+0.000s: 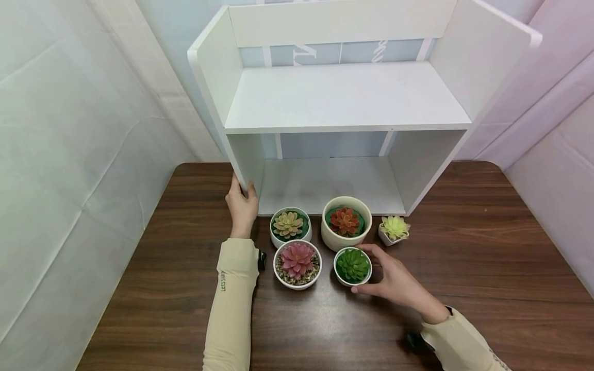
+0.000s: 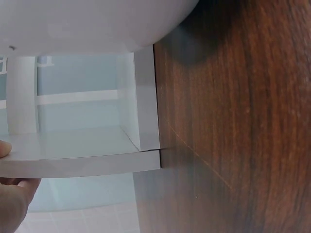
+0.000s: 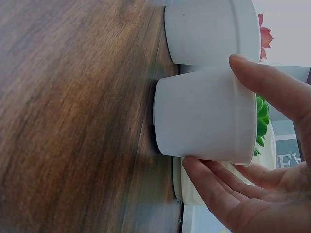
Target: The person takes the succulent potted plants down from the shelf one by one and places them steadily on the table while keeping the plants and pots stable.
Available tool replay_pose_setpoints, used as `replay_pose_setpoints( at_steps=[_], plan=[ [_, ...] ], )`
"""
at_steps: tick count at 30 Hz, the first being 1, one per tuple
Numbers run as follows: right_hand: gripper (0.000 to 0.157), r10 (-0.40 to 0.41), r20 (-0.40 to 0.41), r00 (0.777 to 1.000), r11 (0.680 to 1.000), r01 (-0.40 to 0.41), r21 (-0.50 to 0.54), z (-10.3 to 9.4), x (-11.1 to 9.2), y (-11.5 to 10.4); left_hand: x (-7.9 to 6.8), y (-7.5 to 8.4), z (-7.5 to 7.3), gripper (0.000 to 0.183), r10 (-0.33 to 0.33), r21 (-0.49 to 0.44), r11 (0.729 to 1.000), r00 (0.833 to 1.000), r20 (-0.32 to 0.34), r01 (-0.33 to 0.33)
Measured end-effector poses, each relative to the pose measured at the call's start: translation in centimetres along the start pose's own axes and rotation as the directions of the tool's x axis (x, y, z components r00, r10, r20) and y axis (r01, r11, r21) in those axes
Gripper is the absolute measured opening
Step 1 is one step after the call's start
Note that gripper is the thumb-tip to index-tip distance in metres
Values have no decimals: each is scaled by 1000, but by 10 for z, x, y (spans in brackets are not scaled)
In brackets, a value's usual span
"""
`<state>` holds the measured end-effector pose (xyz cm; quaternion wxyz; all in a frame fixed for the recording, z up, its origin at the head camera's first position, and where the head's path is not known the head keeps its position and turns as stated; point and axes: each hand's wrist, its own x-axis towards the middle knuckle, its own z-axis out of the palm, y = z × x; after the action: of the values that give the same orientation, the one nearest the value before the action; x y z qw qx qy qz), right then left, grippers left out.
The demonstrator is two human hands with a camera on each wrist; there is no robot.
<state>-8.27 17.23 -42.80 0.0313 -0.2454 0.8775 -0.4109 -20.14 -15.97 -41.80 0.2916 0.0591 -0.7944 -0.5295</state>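
Note:
My left hand grips the lower front edge of the white shelf's left side panel. In the left wrist view, the thumb and fingers lie on opposite faces of that panel. My right hand holds a small white pot with a green succulent, thumb on one side and fingers on the other. The right wrist view shows this pot upright, its base at the wooden tabletop. Beside it stand a pink succulent in a white pot and a red succulent in a larger cream pot.
A yellowish succulent in a white pot stands before the shelf, and a small pale-green one at its right front corner. The shelf has an upper board and a lower board. Everything stands on a dark wooden table.

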Motion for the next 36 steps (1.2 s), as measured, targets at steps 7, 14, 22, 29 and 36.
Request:
replay_pose_setpoints(
  at_steps=[7, 14, 22, 29, 36],
  plan=[
    [81, 0, 14, 1000, 1000, 0, 23, -2, -2, -1, -1, 1, 0, 44, 5, 0, 1000, 1000, 2, -5],
    [82, -4, 22, 1000, 1000, 4, 12, -3, -2, -1, -1, 1, 0, 44, -6, 8, 1000, 1000, -2, 6],
    [82, 35, 23, 999, 999, -35, -8, -9, -2, -3, -3, 0, 0, 42, -3, 19, 1000, 1000, -7, 3],
    [78, 29, 33, 999, 999, -30, 43, -25, -4, -8, -3, 4, -3, 43, -15, 35, 999, 1000, 8, 15],
    [73, 24, -41, 999, 1000, -23, 9, -40, -1, -9, -3, 4, -9, 39, 39, 90, 995, 999, 19, -41]
  ],
)
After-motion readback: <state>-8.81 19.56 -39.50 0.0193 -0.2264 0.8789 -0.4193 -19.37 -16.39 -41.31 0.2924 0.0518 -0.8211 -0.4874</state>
